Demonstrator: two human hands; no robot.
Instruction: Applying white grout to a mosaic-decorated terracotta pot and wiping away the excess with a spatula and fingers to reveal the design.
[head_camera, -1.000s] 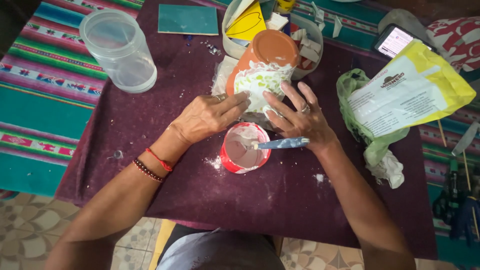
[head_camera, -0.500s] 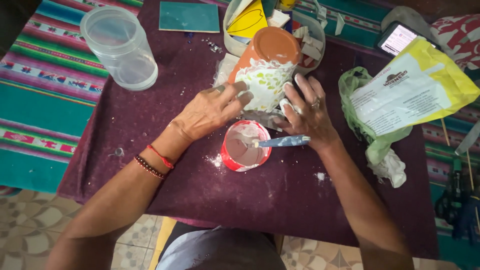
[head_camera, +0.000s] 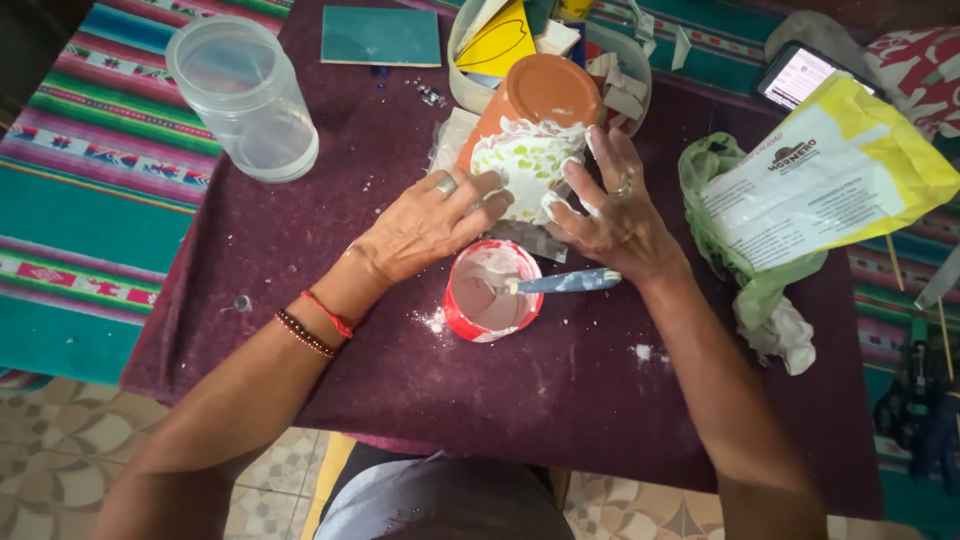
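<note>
Both hands working on a terracotta pot (head_camera: 535, 100) lying on its side near the far middle of the surface (head_camera: 600, 410). Left hand (head_camera: 420, 228) resting with fingers extended and lightly spread, fingertips pressing against the white paste-coated mosaic band (head_camera: 525, 165) on the pot's near flank; a ring showing on one finger. Right hand (head_camera: 610, 215) spread open, palm down, fingers splayed along the band's right edge, fingertips smeared with white paste. Neither hand pinching or gripping anything; both lying flat in contact with the pot.

Sitting just in front of the hands: a red cup (head_camera: 490, 295) holding pale paste, with a blue-handled stirring tool (head_camera: 565, 283) resting across its rim, handle pointing right beneath the right wrist. White powder spots lying on the purple cloth beside the cup.

Standing well to the left: a clear plastic jar (head_camera: 245, 95), upright and open. Lying beyond it: a flat teal tile (head_camera: 380, 36). Sitting directly behind the pot: a pale tub (head_camera: 628, 70) filled with tile pieces, one yellow. Lying to the right: a yellow-and-white paper bag (head_camera: 835, 175) over a crumpled green plastic bag (head_camera: 745, 290); a phone (head_camera: 800, 75) with lit screen lying further back.
</note>
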